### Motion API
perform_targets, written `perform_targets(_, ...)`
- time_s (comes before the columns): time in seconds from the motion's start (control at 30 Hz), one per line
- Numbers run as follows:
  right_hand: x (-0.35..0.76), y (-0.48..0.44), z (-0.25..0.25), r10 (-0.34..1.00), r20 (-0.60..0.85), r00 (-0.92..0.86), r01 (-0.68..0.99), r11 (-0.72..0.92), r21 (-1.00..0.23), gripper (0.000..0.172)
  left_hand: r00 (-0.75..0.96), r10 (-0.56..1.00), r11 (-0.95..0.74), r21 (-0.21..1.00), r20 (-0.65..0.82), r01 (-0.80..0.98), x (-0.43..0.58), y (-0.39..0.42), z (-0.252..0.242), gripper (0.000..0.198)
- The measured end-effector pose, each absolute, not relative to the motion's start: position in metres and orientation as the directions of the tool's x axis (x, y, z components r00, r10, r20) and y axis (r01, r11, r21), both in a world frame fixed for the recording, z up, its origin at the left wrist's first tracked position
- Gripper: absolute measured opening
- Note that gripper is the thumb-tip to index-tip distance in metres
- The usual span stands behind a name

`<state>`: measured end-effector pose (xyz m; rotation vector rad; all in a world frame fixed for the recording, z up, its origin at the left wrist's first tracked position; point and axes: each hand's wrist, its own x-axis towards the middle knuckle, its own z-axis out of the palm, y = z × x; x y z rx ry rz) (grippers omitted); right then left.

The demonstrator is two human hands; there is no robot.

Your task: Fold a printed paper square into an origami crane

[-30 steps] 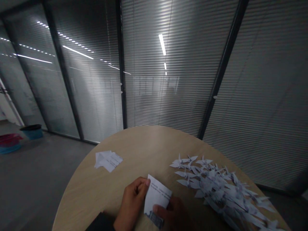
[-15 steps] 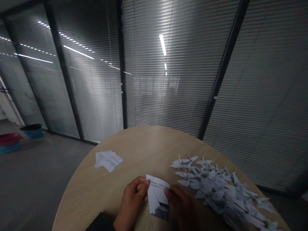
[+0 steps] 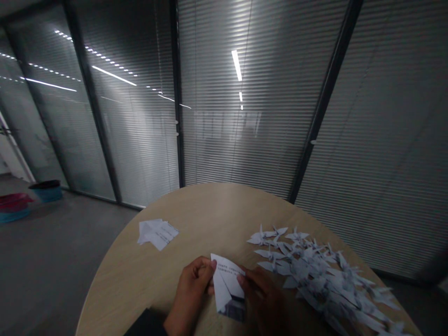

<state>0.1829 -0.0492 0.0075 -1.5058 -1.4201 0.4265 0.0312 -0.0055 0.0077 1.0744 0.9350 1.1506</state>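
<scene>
Since the earlier frame, right hand slides onto the printed paper; left hand pinches its top corner, apparently creasing lengthwise between them.

white printed paper, beige table, white cranes

Matt printed paper sheet; thin, creased paper cranes; pale wood-look desk, smooth, low sheen; glossy glass wall, slatted blinds behind.
</scene>
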Motion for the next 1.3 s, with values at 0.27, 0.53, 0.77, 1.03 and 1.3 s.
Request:
perform_targets(0.27,0.185,-0.049,-0.005,0.802,0.574,0.167,0.706,0.309,-0.637,0.057,0.21,0.977,0.11,0.95,-0.048,-0.293,0.032,-0.007,0.008,0.05)
perform_targets(0.53,0.189,-0.052,-0.008,0.606,0.773,-0.186,0.817,0.533,-0.221,0.044,0.215,0.974,0.137,0.942,-0.071,-0.307,0.031,-0.008,0.009,0.048)
perform_targets(0.77,0.183,-0.058,0.007,0.513,0.805,-0.297,0.861,0.509,-0.007,0.043,0.24,0.966,0.186,0.908,-0.099,-0.375,0.03,-0.01,0.007,0.044)
perform_targets(1.03,0.189,-0.052,0.005,0.306,0.833,-0.461,0.77,0.605,0.204,0.03,0.245,0.965,0.181,0.913,-0.093,-0.366,0.029,-0.005,0.004,0.046)
perform_targets(1.3,0.189,-0.045,-0.005,0.314,0.8,-0.512,0.757,0.604,0.248,0.034,0.254,0.961,0.209,0.891,-0.111,-0.403,0.03,-0.006,0.005,0.043)
